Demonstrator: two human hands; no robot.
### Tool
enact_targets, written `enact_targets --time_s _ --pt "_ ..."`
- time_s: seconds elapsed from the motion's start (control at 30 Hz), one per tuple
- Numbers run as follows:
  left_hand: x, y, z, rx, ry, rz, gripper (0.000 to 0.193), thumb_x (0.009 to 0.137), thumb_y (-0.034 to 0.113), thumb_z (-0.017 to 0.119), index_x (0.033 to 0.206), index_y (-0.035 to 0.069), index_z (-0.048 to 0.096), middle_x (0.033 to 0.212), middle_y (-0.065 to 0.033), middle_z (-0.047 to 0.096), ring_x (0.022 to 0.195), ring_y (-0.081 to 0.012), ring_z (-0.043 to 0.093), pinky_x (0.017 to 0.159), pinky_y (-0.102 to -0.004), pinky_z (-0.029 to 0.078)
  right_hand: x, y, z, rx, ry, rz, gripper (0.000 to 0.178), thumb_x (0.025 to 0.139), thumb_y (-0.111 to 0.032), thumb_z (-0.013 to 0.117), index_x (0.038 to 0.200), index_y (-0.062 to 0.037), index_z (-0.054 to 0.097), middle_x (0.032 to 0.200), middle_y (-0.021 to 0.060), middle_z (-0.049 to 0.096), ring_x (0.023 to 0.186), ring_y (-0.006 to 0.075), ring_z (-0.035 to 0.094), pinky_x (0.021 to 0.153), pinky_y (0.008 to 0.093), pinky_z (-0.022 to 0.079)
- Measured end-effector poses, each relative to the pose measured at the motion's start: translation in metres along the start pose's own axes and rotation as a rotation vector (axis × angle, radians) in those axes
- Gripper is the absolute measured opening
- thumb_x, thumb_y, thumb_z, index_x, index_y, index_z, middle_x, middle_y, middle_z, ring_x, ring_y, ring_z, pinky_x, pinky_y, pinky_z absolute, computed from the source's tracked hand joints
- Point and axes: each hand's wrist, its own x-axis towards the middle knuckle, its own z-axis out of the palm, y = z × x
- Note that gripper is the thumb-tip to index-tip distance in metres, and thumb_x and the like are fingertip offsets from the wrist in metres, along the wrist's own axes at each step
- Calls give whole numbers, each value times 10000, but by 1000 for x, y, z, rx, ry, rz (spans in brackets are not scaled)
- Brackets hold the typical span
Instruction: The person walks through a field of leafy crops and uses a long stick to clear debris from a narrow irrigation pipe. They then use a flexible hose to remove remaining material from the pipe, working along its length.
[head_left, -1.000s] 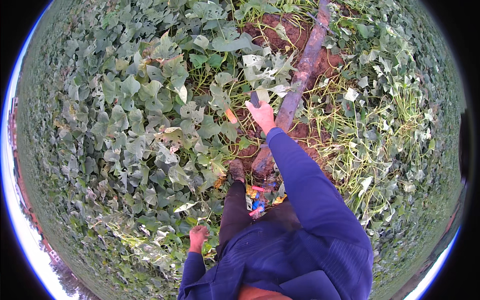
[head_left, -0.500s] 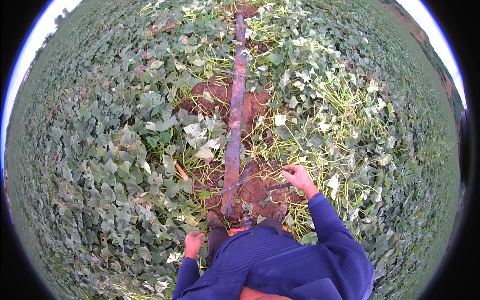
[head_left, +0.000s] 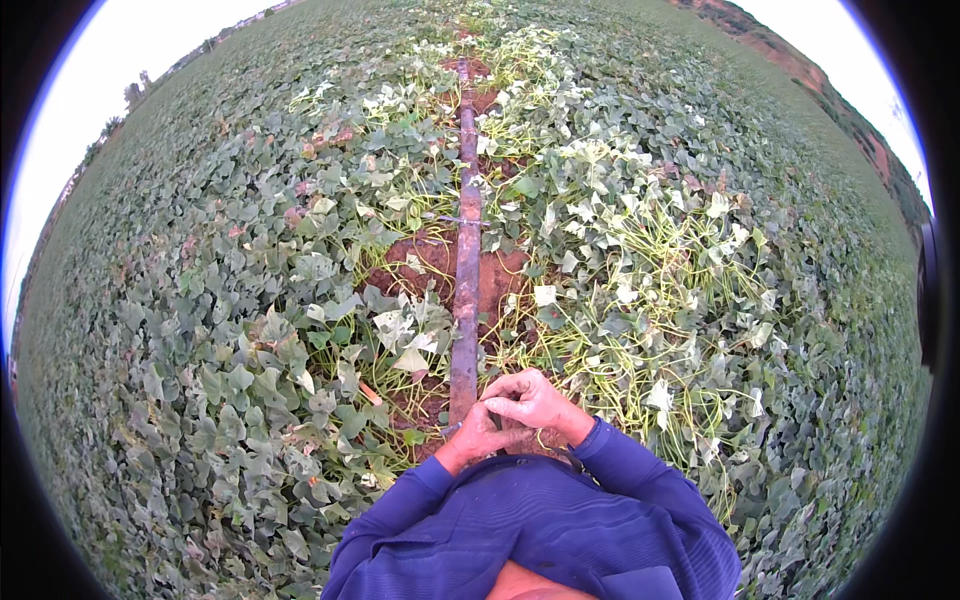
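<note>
My left hand (head_left: 477, 434) and my right hand (head_left: 537, 404) meet in front of my body, over the near end of a long dark hose (head_left: 466, 300). Both have their fingers curled and pressed together, the right one partly over the left. Whatever lies between the fingers is hidden. A short bit of thin dark tube (head_left: 452, 429) shows just left of my left hand, beside the hose. Bare reddish soil (head_left: 500, 285) lies along the hose.
Leafy green vines (head_left: 230, 330) spread on both sides. Pale, tangled stems (head_left: 670, 250) lie to the right of the hose. An orange stick (head_left: 370, 392) pokes out of the leaves at the left. Farther up, another thin tube (head_left: 455, 219) crosses the hose.
My left hand has come up from beside my leg and my right hand has moved inward, so they now touch. The view has tilted up, showing more field and sky.
</note>
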Motion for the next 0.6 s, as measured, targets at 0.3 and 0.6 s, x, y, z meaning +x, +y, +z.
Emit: enact_targets --time_s 0.3,0.6 --pt "-16 11 -28 -83 239 16 242 839 56 726 1053 -17 643 996 -36 683 926 -129 635 814 -296 530 13 -23 39 -232 237 -303 810 733 -281 871 1386 -8 478 1020 80 629 898 154 615 807 301 527" --pt "-18 57 -56 -429 193 -37 87 860 -5 665 846 24 584 745 -34 605 627 -103 555 595 -257 469 -1 36 89 -225 215 -32 802 708 -284 877 1354 -50 464 1055 117 669 896 181 640 818 343 530"
